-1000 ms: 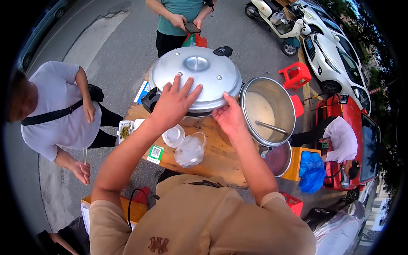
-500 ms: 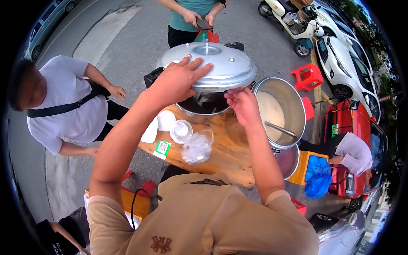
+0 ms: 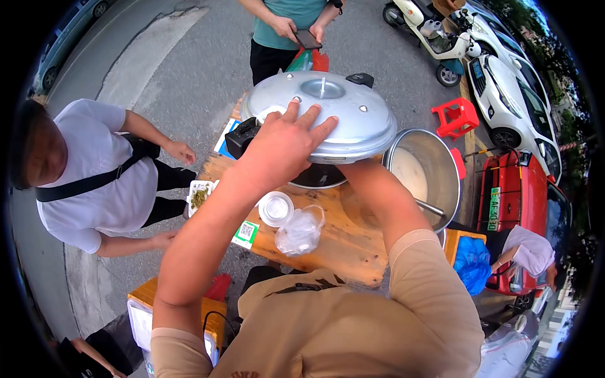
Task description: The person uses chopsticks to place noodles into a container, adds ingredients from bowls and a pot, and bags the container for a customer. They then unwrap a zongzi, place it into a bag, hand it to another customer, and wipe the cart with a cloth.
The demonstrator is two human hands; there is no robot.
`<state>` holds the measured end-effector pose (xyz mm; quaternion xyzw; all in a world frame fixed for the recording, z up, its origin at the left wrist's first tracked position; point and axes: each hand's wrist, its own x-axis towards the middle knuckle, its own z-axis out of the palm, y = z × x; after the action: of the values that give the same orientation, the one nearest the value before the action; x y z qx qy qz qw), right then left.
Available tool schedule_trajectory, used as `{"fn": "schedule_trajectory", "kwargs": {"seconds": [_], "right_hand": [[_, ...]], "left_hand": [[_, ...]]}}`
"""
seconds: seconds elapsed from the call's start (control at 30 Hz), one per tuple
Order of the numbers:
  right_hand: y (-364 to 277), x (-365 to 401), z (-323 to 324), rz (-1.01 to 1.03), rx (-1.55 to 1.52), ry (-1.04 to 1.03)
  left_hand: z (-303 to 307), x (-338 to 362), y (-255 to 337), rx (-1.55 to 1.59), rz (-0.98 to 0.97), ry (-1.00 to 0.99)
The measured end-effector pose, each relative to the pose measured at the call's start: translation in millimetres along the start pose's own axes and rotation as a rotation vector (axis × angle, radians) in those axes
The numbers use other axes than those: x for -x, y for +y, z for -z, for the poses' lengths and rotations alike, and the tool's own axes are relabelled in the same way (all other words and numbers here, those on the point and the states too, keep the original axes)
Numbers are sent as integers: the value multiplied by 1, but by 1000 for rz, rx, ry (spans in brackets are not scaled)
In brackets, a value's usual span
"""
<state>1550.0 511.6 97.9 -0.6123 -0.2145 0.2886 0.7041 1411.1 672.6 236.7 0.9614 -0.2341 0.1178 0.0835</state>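
Observation:
My left hand (image 3: pixel 283 142) grips the near edge of a large silver pot lid (image 3: pixel 359 101), its fingers spread over the top and its thumb hidden. The lid is tilted, leaving a gap over the dark inside of the pot (image 3: pixel 318 177). My right forearm (image 3: pixel 387 192) reaches in below the lid's rim; the lid hides the hand and its fingers. Right of it stands a tall steel pot (image 3: pixel 450 160) of pale liquid, a metal handle (image 3: pixel 430 206) leaning in it.
On the wooden table (image 3: pixel 343 236) are a clear plastic tub (image 3: pixel 275 208), a plastic bag (image 3: pixel 300 231) and a QR card (image 3: pixel 246 234). A white tray of greens (image 3: pixel 200 195) sits left. People stand left and opposite. A red stool (image 3: pixel 455 117) is beyond the pots.
My right hand has gone from the lid's near rim to out of sight under it. The lid and my left hand appear slightly lower and further right as the view shifts.

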Motion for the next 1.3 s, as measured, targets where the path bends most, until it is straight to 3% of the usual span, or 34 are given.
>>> {"fn": "schedule_trajectory", "kwargs": {"seconds": [0.27,1.3], "right_hand": [[-19,-22,19,-93,-311,35],[-19,0,15,-4,-751,40]], "left_hand": [[8,11,-21,8,6,-4],[20,-10,-12,3,3,-8]]}}
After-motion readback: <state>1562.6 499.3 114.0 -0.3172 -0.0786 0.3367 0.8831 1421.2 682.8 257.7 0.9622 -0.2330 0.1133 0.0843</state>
